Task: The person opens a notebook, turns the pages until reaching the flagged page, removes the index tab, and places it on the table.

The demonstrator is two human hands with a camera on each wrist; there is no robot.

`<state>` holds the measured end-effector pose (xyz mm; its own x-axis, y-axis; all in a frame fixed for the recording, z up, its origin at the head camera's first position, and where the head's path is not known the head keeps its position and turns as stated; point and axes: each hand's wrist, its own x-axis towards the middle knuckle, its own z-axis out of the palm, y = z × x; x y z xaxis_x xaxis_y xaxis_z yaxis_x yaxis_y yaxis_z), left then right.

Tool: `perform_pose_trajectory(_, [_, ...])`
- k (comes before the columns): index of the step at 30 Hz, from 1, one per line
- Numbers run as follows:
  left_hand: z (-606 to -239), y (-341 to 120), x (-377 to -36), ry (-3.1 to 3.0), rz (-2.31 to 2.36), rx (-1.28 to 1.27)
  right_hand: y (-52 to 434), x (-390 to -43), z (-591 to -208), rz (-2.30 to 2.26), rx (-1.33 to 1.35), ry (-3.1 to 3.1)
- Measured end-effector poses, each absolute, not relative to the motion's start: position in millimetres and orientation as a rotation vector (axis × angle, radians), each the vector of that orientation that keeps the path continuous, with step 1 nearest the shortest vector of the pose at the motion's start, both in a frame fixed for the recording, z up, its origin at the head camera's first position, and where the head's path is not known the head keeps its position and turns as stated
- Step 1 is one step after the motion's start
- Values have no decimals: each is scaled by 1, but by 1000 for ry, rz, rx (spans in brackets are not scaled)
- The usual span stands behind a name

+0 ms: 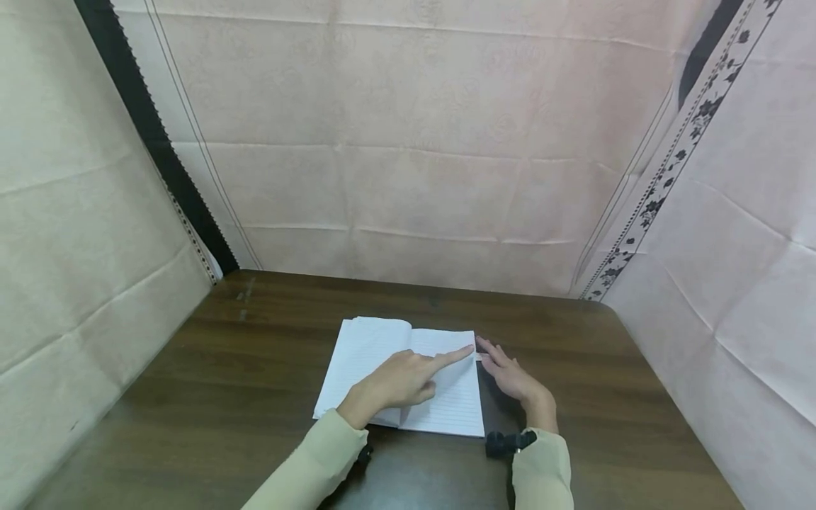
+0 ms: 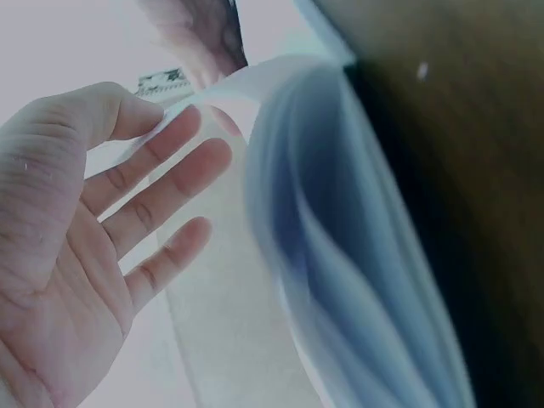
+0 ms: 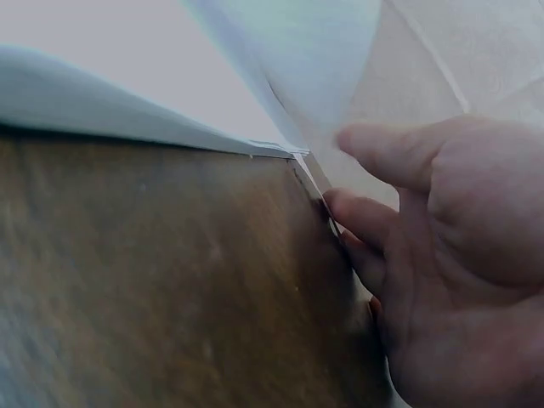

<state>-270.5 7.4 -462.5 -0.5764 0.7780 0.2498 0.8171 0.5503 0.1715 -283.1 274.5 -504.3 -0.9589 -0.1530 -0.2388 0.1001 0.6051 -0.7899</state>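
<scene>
- An open lined notebook (image 1: 408,379) is laid flat at the lower centre of the head view, on a dark wooden table (image 1: 605,397).
- The left hand (image 1: 398,382) is rested across the pages, index finger stretched to the upper right corner, apparently to pin the sheet down; nothing is gripped.
- The right hand (image 1: 510,375) is held beside the right edge, fingers straight and touching the page edges, likely to catch a leaf.
- Pale cloth walls (image 1: 414,142) are hung around.

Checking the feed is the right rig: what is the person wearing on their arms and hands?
Both arms wear long pale yellow-green sleeves. The left hand and right hand are bare: no gloves or rings visible. A small black wrist camera sits at the right cuff; another black piece shows at the left cuff.
</scene>
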Motion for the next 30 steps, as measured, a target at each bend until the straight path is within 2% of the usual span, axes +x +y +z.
perform_pose_trajectory(3, [-458,2,-274,-2620,-409,-1336,274,-284,-503,-1275,-15,2545])
perform_pose_trajectory(14, [-440,-39,-288,-2652,-580,-1167,271,-278,-504,-1138,-286,2654])
perform_pose_trajectory(21, [-430,-74,-291,-2919,-776,-1120,271,-277,-506,-1138,-312,2651])
perform_pose_trajectory(30, [-433,-103,-285,-3454,-736,-711,272,-276,-504,-1143,-321,2651])
